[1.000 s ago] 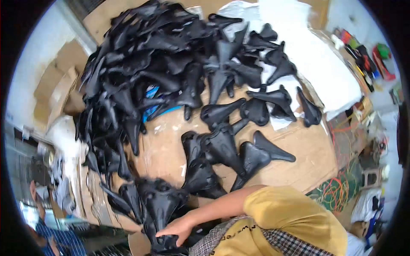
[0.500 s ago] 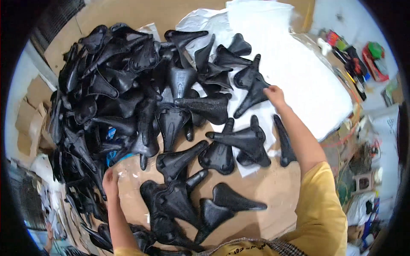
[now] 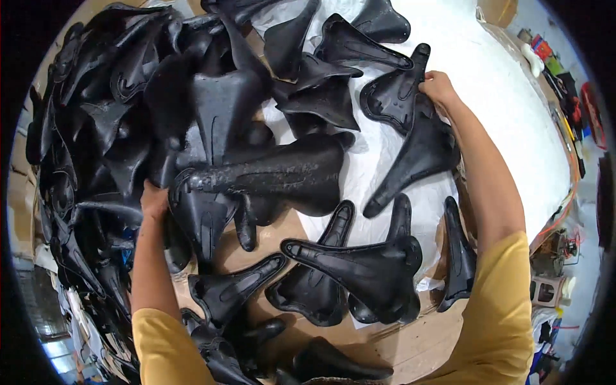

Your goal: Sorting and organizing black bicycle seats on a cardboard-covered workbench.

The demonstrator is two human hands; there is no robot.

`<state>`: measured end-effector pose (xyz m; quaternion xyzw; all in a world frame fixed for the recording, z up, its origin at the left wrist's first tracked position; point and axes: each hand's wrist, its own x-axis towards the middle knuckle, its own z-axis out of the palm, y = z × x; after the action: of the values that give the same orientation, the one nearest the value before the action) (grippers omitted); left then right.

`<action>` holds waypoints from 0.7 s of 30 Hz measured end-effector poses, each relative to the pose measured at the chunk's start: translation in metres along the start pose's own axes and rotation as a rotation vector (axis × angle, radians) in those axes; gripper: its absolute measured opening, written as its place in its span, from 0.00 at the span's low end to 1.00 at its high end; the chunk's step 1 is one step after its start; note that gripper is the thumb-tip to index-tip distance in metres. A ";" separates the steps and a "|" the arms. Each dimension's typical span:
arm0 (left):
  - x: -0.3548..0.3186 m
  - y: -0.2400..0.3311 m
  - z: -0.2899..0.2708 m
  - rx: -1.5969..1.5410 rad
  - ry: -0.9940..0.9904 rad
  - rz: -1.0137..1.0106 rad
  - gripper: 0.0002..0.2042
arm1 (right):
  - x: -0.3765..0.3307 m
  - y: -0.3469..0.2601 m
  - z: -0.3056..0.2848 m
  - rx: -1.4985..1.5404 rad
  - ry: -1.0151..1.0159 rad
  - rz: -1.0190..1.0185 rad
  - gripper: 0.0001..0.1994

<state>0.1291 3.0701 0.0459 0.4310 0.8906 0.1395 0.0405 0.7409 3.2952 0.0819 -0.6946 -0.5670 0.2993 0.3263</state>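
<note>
A workshop, judging by the heaped black saddles (image 3: 221, 102) on cardboard (image 3: 410, 350).

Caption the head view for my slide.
Left hand at heaped black saddles, right hand at others on white sheeting.

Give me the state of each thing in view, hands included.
Left hand, at the saddle pile, grip unclear
Right hand, at two overlapping saddles, grip unclear
Saddle pile, heaped, pieces overlapping
Scuffed saddle, lying across others
White sheet, partly covered by saddles
Cardboard, partly covered by saddles
</note>
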 end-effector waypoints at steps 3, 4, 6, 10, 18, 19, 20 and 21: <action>-0.001 0.002 0.008 -0.586 -0.154 0.067 0.28 | -0.006 0.014 -0.010 -0.401 0.078 -0.287 0.15; 0.009 -0.027 -0.001 -0.653 -0.125 0.020 0.26 | -0.011 0.006 -0.003 -0.372 0.062 -0.293 0.15; 0.007 -0.022 0.006 -0.546 -0.111 0.058 0.24 | -0.020 -0.003 -0.007 -0.266 0.066 -0.241 0.17; 0.017 -0.038 -0.001 -0.693 -0.302 0.140 0.25 | -0.032 -0.008 0.001 -0.006 0.001 -0.035 0.17; 0.007 -0.009 -0.006 -0.556 -0.367 -0.024 0.48 | -0.043 -0.006 -0.040 0.580 -0.107 0.083 0.18; 0.007 -0.009 -0.010 -0.555 -0.359 -0.046 0.48 | -0.058 -0.006 -0.043 0.379 -0.205 -0.085 0.19; 0.008 0.001 -0.012 -0.567 -0.367 -0.036 0.48 | -0.079 0.001 -0.050 0.159 -0.290 -0.238 0.19; 0.003 0.001 -0.007 -0.595 -0.397 -0.032 0.47 | -0.122 -0.024 -0.025 -0.151 -0.434 -0.322 0.20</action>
<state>0.1267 3.0719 0.0532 0.4052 0.7923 0.3053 0.3388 0.7250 3.1762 0.1214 -0.5376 -0.7474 0.3421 0.1880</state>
